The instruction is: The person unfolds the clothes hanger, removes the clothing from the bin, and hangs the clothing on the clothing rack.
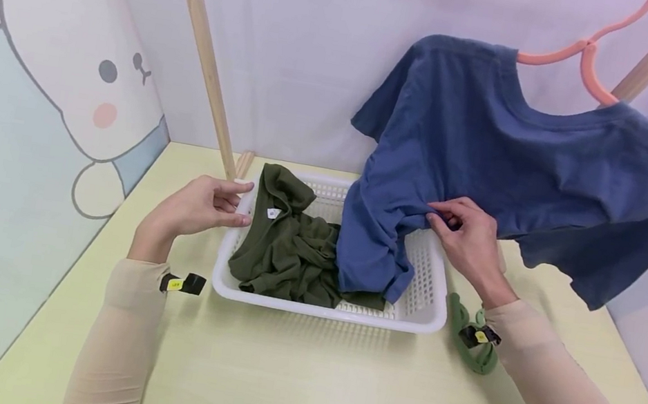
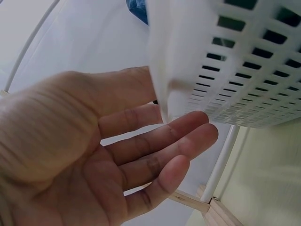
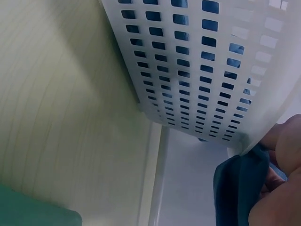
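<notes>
Free room on the table (image 1: 284, 384) in front of the white basket (image 1: 320, 312), blue shirt (image 1: 466, 132) over its right half.

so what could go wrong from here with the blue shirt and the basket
The blue shirt is on the orange hanger while the right hand pinches its cloth, so a hard tug might slip a shoulder off the hanger. Part of the shirt also drapes into the white basket, overlapping the dark green garment, so lifting it could drag that garment along.
</notes>
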The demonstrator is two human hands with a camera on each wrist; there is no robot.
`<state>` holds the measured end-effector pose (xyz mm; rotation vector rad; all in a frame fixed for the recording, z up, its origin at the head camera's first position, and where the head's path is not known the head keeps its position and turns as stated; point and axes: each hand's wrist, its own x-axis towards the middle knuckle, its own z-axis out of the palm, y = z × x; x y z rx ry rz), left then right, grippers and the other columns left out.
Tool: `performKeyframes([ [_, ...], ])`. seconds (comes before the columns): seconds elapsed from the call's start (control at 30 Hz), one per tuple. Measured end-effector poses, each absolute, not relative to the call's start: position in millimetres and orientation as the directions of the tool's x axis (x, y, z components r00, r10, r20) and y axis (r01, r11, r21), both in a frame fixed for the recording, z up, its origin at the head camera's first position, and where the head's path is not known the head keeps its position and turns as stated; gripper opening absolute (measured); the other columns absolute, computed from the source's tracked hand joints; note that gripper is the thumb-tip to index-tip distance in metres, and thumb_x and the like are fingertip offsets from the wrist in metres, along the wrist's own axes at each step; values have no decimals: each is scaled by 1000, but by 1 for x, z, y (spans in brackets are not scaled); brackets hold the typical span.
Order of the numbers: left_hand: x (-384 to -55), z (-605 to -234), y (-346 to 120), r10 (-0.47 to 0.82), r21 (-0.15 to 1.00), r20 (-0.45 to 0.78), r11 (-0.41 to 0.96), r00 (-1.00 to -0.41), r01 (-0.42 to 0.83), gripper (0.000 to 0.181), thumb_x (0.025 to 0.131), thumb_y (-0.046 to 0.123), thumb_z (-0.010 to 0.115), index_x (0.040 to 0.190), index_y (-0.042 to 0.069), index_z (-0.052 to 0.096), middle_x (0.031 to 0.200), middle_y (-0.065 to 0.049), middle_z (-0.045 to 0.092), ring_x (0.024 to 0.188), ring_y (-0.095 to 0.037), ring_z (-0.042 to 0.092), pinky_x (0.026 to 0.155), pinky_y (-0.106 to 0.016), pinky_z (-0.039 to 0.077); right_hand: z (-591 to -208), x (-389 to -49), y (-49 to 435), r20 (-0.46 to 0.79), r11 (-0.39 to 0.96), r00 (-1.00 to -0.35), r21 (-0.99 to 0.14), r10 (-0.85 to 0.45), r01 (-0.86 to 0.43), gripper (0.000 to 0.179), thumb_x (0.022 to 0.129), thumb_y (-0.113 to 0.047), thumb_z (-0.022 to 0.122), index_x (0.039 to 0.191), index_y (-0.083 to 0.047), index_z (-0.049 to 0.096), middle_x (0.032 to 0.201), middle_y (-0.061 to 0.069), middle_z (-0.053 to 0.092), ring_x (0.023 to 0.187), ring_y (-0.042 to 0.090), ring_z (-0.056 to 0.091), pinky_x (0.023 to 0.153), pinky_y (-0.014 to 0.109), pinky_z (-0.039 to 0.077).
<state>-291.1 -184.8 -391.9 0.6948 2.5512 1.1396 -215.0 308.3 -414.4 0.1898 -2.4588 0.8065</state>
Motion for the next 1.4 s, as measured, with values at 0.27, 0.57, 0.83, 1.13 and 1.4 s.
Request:
performKeyframes([
  [0.27, -291, -390, -181, 518, 746, -62, 592, -853, 306, 75, 98, 23, 90, 163, 7, 56, 123, -18, 78, 116, -29, 73, 99, -43, 59, -416, -212, 310, 559, 806, -824, -528, 92, -268, 16, 103, -9, 81, 117, -10, 88, 99, 8, 74, 82, 4, 58, 76, 16, 42],
  [0.57, -292, -390, -182, 521, 747, -55, 588, -852, 311, 75, 98, 25, 91, 163, 8, 56, 124, -18, 79, 116, -29, 74, 100, -45, 59, -396, -212, 311, 610, 762, -781, -567, 133, -313, 14, 104, -11, 79, 115, -10, 88, 99, 7, 73, 80, 2, 58, 74, 15, 44],
  [0.83, -292, -390, -184, 514, 746, -52, 590, -856, 309, 75, 98, 26, 91, 163, 9, 57, 122, -17, 79, 113, -28, 74, 96, -38, 59, -371, -218, 311, 670, 694, -708, -620, 225, -366, 16, 101, -9, 80, 114, -13, 90, 98, -5, 69, 83, 4, 60, 76, 18, 45],
  [1.13, -292, -391, -185, 511, 749, -58, 590, -857, 301, 76, 98, 27, 91, 163, 10, 57, 121, -16, 80, 112, -27, 75, 96, -38, 59, -320, -211, 295, 724, 668, -610, -631, 322, -395, 16, 100, -3, 76, 111, -1, 88, 93, -9, 67, 83, -1, 58, 77, 20, 42],
  [1.4, -292, -391, -185, 509, 747, -60, 593, -859, 299, 76, 98, 27, 91, 162, 9, 57, 120, -15, 80, 109, -26, 75, 92, -33, 58, -291, -212, 303, 756, 646, -520, -633, 397, -426, 20, 100, -10, 74, 110, 0, 88, 87, -21, 65, 81, -3, 59, 76, 18, 42],
])
